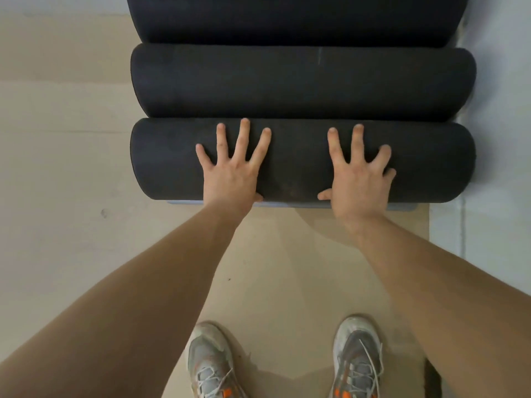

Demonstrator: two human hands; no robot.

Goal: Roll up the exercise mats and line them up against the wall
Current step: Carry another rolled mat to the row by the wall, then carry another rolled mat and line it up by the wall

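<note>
Seen from above, three black foam exercise mats lie rolled into thick, matte, slightly grainy cylinders, side by side and touching along their lengths on a tan floor (71, 168). The nearest roll (298, 156) lies just ahead of the person's feet, the middle roll (301, 81) beyond it, and the far roll (296, 18) is cut off by the top of the view.

The left hand (230, 168) and right hand (359, 173) press flat on top of the nearest roll, fingers spread and mostly straight, gripping nothing. A thin blue-grey edge (287, 204) shows under that roll's near side.

The rolls' right ends reach a pale grey-white surface (494, 139) at the tan floor's right edge; whether it is wall or floor cannot be told. Open tan floor lies left of the rolls. Two grey laced shoes (211, 363) with orange marks stand below.
</note>
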